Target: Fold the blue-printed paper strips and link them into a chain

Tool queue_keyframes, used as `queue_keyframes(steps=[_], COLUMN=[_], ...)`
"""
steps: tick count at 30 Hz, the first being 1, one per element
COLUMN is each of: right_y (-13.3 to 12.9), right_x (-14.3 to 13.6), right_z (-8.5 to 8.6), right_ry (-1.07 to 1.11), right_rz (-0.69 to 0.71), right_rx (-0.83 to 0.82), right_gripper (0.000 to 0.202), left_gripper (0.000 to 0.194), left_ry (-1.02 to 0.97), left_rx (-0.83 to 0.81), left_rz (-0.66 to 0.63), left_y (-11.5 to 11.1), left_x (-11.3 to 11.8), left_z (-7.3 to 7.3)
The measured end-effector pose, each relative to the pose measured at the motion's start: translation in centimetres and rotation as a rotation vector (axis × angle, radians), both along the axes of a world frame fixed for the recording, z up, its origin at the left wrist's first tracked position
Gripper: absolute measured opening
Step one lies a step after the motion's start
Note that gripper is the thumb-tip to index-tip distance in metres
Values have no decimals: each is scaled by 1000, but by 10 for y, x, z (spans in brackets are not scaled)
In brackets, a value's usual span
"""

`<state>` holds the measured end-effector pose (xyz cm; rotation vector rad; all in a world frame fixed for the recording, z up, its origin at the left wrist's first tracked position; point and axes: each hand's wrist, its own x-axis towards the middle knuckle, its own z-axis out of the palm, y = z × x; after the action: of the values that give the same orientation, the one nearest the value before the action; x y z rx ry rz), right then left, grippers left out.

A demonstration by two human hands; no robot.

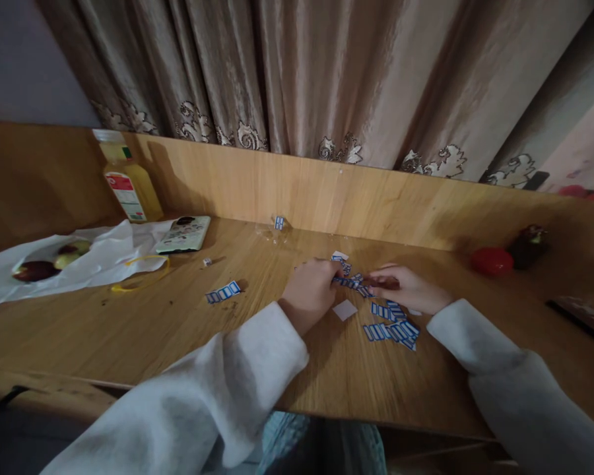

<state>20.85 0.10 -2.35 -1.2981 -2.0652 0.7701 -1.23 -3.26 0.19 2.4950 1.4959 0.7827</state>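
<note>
Several small paper pieces with blue-edged rectangles [391,332] lie in a loose pile on the wooden table [257,356], right of centre. Just behind that pile, my left hand [313,288] has its fingers curled down at the left end of a strip of similar pieces [349,284]. From the right, my right hand [408,287] reaches the strip's other end, thumb and fingers bent close together; what lies between them is too small to name. A plain white square [345,310] rests between the hands. Another blue-edged strip [222,292] lies apart on the left.
At the left are a bottle of yellow liquid [131,185], a white bag [103,254] with fruit, a booklet-like item [184,234] and a yellow loop [143,285]. A small patterned piece [279,223] stands near the back board. A red round object [492,261] sits at the right.
</note>
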Motion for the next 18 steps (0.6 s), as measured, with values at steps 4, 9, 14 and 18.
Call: queue_keyframes(steps=[4, 9, 14, 18], right_y=[1, -4, -10, -16], right_x=[-3, 3, 8, 9], right_z=[0, 4, 10, 17], right_ry=[40, 115, 107, 77], right_rz=[17, -15, -82, -84], right_rx=[-59, -108, -112, -132], right_gripper=[13, 32, 31, 21], left_gripper=[19, 22, 22, 19], left_ry=[6, 39, 42, 39], left_rx=[0, -3, 8, 26], left_rz=[-19, -33, -70, -76], left_y=[-1, 0, 2, 3], left_x=[1, 1, 3, 6], left_z=[-2, -2, 0, 1])
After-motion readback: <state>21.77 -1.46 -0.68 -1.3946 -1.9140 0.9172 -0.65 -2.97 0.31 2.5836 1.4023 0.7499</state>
